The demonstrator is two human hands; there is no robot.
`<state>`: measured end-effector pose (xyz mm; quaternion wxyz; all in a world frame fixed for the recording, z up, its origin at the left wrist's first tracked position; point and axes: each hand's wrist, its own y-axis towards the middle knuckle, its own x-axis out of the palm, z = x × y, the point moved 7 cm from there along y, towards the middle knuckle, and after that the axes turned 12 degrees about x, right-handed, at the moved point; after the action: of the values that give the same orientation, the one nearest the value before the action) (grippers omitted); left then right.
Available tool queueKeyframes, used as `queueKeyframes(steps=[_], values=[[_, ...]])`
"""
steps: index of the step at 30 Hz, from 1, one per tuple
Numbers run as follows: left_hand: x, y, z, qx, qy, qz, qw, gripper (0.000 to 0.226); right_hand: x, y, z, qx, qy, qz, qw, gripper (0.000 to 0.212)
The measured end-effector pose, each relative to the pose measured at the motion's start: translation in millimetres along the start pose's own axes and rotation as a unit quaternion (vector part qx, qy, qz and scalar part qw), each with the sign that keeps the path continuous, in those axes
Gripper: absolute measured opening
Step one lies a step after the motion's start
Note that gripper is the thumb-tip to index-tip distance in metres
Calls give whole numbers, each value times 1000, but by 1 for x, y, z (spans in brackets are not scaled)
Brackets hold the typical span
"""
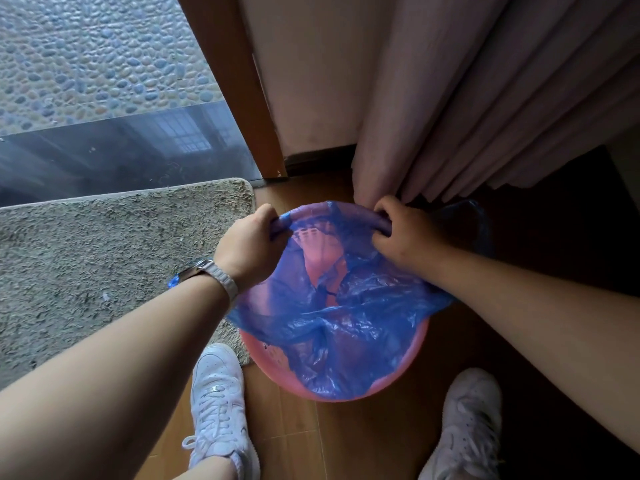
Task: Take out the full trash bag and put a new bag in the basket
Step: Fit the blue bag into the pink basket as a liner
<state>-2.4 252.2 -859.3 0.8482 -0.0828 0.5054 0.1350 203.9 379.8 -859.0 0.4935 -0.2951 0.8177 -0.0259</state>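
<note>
A round pink basket (346, 396) stands on the wooden floor between my feet. A thin blue trash bag (349, 317) lies open inside it, its edge draped over the near and side rim. My left hand (251, 245), with a watch on the wrist, grips the bag's edge at the far left of the rim. My right hand (398, 232) grips the bag's edge at the far right of the rim. Between the two hands the blue film is stretched over the far rim. Another dark blue bag (474, 223) sits in shadow behind my right hand, mostly hidden.
A pink curtain (485, 98) hangs down just behind the basket. A shaggy beige mat (104, 254) lies to the left, in front of a glass door with a brown wooden frame (239, 91). My white sneakers (218, 400) stand on either side of the basket.
</note>
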Motion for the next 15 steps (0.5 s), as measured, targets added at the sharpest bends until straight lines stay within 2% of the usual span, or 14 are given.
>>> queueKeyframes(steps=[3,6,9,11,13,15], values=[[-3,1,-12,-61,-22,29,997,24,-4,-2,12,15,-5,6,1000,38],[-6,-3,-8,-47,-38,42,997,23,-6,-14,21,16,-18,15,1000,53],[-18,-23,18,69,51,65,994,42,-12,-39,23,-40,-69,59,995,57],[-21,-46,43,163,91,60,981,38,-17,-61,15,-113,-118,96,982,52],[-13,-70,63,236,94,4,967,34,-20,-83,6,-175,-153,115,966,42],[2,-93,77,261,88,-95,957,47,-15,-105,1,-210,-183,89,956,40]])
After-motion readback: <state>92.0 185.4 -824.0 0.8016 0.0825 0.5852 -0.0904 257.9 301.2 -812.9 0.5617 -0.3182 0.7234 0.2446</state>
